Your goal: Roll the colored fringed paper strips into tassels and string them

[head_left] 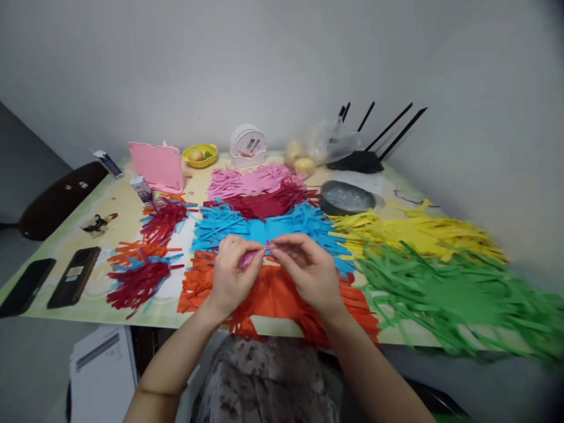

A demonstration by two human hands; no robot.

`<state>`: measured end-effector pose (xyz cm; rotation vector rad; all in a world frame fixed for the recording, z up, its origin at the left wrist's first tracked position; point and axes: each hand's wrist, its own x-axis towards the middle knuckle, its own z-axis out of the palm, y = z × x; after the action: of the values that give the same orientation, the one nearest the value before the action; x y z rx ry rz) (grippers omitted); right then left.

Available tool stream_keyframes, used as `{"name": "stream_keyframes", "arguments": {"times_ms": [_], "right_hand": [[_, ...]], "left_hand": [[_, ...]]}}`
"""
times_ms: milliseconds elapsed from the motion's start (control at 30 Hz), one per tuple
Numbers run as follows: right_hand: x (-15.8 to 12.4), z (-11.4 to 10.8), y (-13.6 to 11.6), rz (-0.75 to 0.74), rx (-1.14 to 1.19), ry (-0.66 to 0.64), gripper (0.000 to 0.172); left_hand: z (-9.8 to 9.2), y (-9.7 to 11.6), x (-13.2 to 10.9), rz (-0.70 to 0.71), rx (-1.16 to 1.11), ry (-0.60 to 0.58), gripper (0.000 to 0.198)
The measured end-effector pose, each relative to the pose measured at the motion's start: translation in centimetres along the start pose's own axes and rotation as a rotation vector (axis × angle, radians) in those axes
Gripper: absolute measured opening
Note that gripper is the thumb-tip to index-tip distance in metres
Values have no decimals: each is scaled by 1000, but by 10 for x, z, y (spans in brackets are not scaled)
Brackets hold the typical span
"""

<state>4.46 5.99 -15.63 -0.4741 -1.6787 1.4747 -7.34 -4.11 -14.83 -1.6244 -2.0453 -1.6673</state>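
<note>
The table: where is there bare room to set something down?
Bare tabletop shows at left: between phones and small carton, around a dark shape; also between phones and multicoloured tassel. Fringed paper crowds the middle and right.

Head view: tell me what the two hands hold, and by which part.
The left hand and right hand pinch a small pink piece at their fingertips; which part cannot be told.

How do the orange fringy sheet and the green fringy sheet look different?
The orange fringy sheet lies in front of the person, partly hidden by the left hand and right hand; the green fringy sheet is off to the right, with no hand over it. The orange one's strips look shorter, while the green one's spread out long and messy. Both lie on the table and have plain middles.
</note>
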Motion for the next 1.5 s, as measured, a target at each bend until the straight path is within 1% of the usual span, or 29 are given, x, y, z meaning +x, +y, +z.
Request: {"name": "stream_keyframes", "arguments": {"times_ms": [100,167,267,333,467,533,633,767,833,900,933,1000,1067,1133,1200,1333,1433,1500], "right_hand": [[-4,-2,2,-9,-22,-4,15],[-7,-3,3,-7,-45,1,14],[-10,-3,2,-27,-105,22,12],[-11,-2,-1,-61,-128,14,10],[-12,-4,-6,-109,-118,-27,9],[-12,-5,-6,-122,-134,-26,9],[-13,-6,-4,-94,-154,-8,8],[-13,-5,-1,41,-41,-34,11],[-13,-4,1,69,-37,-38,14],[-12,-3,3,67,-77,-26,16],[-12,-3,4,63,-91,-20,16],[-13,-2,5,62,-87,-14,17],[-13,-1,5,58,-68,-19,17],[-14,0,4,32,-87,-23,16],[-14,1,3,-15,-133,-19,16],[-14,1,2,-76,-169,-10,17],[-14,1,3,-86,-199,16,16],[-13,1,5,-83,-215,2,18]], "left_hand": [[-2,3,-2,-4,-1,-54,13],[-2,3,-3,-31,-22,-89,13],[-2,3,-3,-84,-79,-106,12],[-1,4,-3,-150,-153,-112,11],[-1,6,-1,-327,-329,-138,14],[-1,7,-1,-374,-375,-159,16],[-2,8,-2,-349,-344,-167,14],[-2,5,-5,-191,-172,-154,11],[-1,4,-6,-128,-104,-155,10],[0,3,-7,-105,-70,-144,11],[1,3,-8,-115,-71,-130,11],[3,2,-9,-176,-134,-93,12],[6,2,-11,-273,-273,-70,13],[8,3,-12,-365,-418,-76,17],[11,5,-12,-414,-500,-80,19],[12,7,-14,-426,-547,-57,18],[11,6,-16,-429,-574,-101,19],[9,4,-18,-422,-557,-109,18]]}}
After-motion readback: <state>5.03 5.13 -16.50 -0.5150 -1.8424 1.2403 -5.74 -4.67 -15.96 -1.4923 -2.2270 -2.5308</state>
